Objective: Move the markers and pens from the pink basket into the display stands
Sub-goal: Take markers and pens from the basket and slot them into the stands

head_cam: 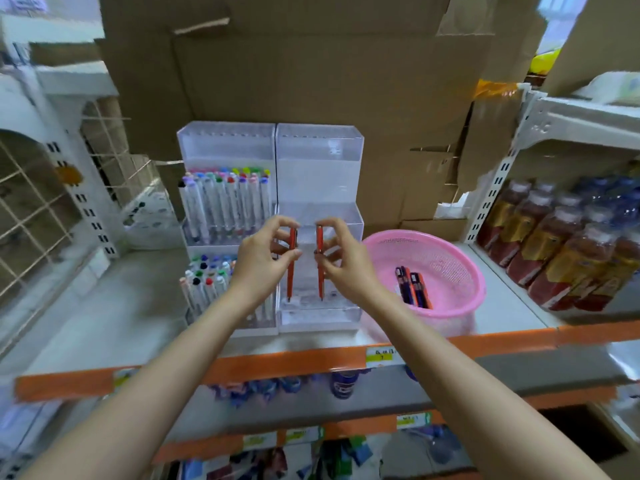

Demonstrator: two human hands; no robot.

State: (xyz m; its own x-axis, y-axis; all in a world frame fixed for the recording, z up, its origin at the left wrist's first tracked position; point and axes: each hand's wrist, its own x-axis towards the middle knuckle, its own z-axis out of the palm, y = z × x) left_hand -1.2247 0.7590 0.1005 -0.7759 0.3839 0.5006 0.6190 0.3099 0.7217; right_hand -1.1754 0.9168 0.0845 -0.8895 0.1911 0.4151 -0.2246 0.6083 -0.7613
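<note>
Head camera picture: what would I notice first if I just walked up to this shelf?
In the middle, the left hand pinches a red pen and the right hand pinches a second red pen, both upright with tips down in the clear stand. To the right sits a pink basket holding a few dark pens. To the left stand markers with colourful caps.

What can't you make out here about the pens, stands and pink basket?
Head view, the only one:
- Whether the left red pen and right red pen are seated in the clear plastic stand: tips blurred behind its wall.
- How many dark pens lie in the pink mesh basket: they overlap.
- Front white markers: partly hidden by the left hand.
- Yellow-and-white shelf label: too blurred to read.
</note>
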